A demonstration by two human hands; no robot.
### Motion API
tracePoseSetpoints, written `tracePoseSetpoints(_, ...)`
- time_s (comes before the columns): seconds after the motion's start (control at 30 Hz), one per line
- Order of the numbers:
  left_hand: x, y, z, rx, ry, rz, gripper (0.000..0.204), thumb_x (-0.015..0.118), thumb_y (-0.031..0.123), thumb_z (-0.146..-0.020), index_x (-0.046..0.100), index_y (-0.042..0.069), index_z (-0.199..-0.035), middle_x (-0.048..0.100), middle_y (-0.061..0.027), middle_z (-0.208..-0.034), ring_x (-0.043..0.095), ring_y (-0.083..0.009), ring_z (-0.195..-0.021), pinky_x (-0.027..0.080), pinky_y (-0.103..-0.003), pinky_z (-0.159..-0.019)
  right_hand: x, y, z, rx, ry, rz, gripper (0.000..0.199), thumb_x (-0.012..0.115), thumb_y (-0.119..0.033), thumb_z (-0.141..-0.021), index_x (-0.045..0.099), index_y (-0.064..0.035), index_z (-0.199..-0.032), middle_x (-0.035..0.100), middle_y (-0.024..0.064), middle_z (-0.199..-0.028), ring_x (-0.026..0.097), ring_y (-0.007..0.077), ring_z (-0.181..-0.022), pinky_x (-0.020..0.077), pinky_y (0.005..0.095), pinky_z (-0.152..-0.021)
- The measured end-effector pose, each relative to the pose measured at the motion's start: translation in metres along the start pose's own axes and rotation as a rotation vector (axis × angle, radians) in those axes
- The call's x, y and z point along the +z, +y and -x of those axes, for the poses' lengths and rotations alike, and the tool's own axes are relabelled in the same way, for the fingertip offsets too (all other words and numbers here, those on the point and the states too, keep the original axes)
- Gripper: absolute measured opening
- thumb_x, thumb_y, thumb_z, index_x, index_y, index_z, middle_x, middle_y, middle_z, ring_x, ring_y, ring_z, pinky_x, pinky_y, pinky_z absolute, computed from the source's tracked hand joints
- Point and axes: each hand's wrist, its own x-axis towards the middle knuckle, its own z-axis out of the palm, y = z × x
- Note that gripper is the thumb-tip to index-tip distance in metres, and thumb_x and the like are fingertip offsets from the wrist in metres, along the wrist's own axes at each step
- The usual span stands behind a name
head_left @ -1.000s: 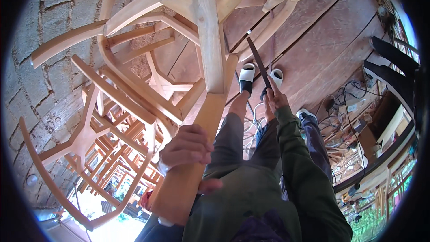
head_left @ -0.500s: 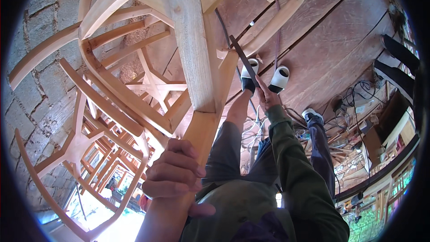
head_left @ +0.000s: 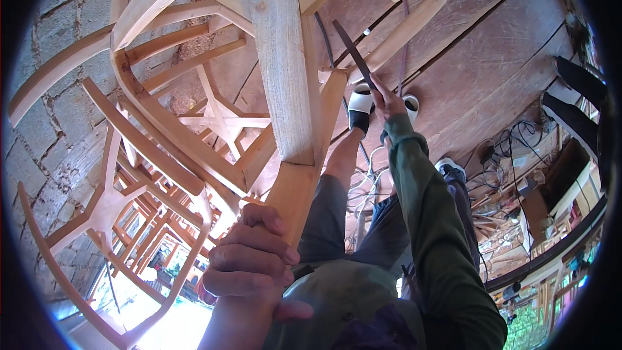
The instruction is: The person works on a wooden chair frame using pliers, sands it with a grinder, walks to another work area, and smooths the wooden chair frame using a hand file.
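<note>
My left hand (head_left: 249, 256) is wrapped round the near end of a pale wooden chair part (head_left: 291, 198). A greyish wooden piece (head_left: 275, 84) meets that part at a joint just beyond my fingers and runs away to the top. My right hand (head_left: 390, 102), further off, is closed on the near end of a dark, flat file (head_left: 352, 50). The file slants up and left, its blade close to the far corner of an angled wooden bar (head_left: 334, 87). Whether the blade touches the wood I cannot tell.
Unfinished chair frames (head_left: 103, 210) stack up at the left beside a block wall (head_left: 58, 149). Loose cables (head_left: 518, 139) and wood scraps lie at the right. Another person's dark-clad legs (head_left: 576, 107) show at the right edge. My feet in white slides (head_left: 360, 98) stand on the reddish floor.
My right hand has moved forward, away from me, carrying the file with it, and now covers part of one slide. My left hand keeps its grip on the wood.
</note>
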Motion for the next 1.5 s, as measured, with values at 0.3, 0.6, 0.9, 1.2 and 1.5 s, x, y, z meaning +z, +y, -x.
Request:
tracePoseSetpoints(0.3,0.004,0.005,0.003,-0.158,0.015,0.034,0.061,0.092,0.024,-0.059,0.049,0.017,-0.103,0.059,0.0012,-0.081,0.064,-0.0192,-0.077,0.045,-0.043,-0.078,-0.005,0.019,0.066,0.107,-0.066,0.022,0.044,0.057,-0.021,-0.096,0.048,-0.0258,-0.139,0.065,0.0222,-0.107,0.063,0.0407,-0.097,0.0515,0.0440,-0.073)
tracePoseSetpoints(0.6,0.008,-0.011,0.012,-0.051,0.053,0.024,0.061,0.090,0.029,-0.062,0.046,0.018,-0.103,0.059,0.0025,-0.081,0.063,-0.0177,-0.075,0.045,-0.042,-0.079,-0.010,0.006,0.050,0.126,-0.107,0.113,0.043,0.053,-0.028,-0.098,0.046,-0.0374,-0.139,0.065,0.0229,-0.099,0.063,0.0433,-0.084,0.0497,0.0496,-0.066)
tracePoseSetpoints(0.9,0.007,-0.024,0.013,0.134,0.078,0.015,0.063,0.091,0.030,-0.064,0.045,0.017,-0.105,0.058,0.0015,-0.081,0.062,-0.0173,-0.074,0.045,-0.042,-0.080,-0.017,-0.006,-0.045,-0.001,-0.058,0.207,0.041,0.053,-0.028,-0.096,0.049,-0.0316,-0.137,0.066,0.0236,-0.091,0.064,0.0429,-0.079,0.0503,0.0510,-0.067)
tracePoseSetpoints(1.2,0.012,-0.047,0.014,0.249,0.067,0.135,0.066,0.091,0.029,-0.064,0.047,0.012,-0.111,0.061,-0.0007,-0.081,0.063,-0.0194,-0.078,0.045,-0.043,-0.084,-0.066,0.023,0.080,0.171,0.092,-0.133,0.043,0.056,-0.029,-0.097,0.047,-0.0208,-0.139,0.062,0.0126,-0.069,0.060,0.0244,-0.053,0.0476,0.0374,-0.052)
tracePoseSetpoints(1.5,0.007,-0.033,0.014,0.268,0.033,0.020,0.058,0.083,0.028,-0.074,0.044,0.008,-0.111,0.055,-0.0051,-0.082,0.057,-0.0206,-0.081,0.046,-0.043,-0.084,-0.061,0.011,0.178,0.404,0.023,-0.194,0.047,0.063,-0.040,-0.090,0.057,-0.0099,-0.126,0.069,0.0183,-0.089,0.068,0.0320,-0.080,0.0531,0.0405,-0.071)
